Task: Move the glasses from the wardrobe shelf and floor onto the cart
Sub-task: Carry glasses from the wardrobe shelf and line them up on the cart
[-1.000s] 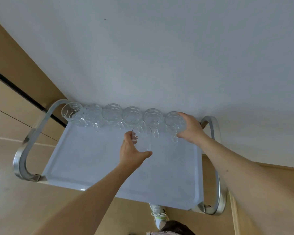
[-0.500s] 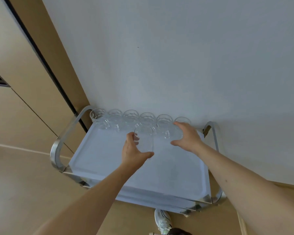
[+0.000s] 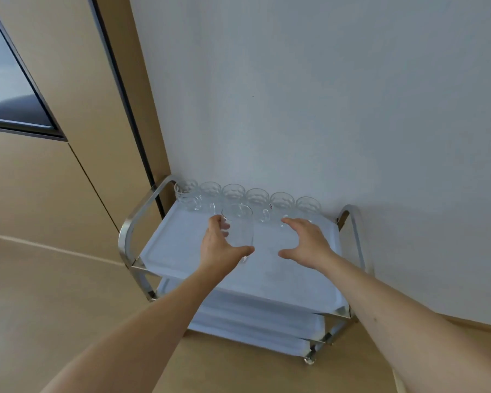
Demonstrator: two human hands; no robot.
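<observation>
Glass (image 3: pixel 238 231) | gripped in left hand (image 3: pixel 219 248) | above cart (image 3: pixel 182 245)

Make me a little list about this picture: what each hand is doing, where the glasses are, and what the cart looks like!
left hand: left hand grips a tall clear glass above the top tray
right hand: right hand open, fingers spread, holding nothing, over the tray
row of glasses: six handled glasses lined along the tray's back edge by the wall
cart: metal-framed cart with pale trays, a lower shelf visible
place: cart stands against a white wall
</observation>
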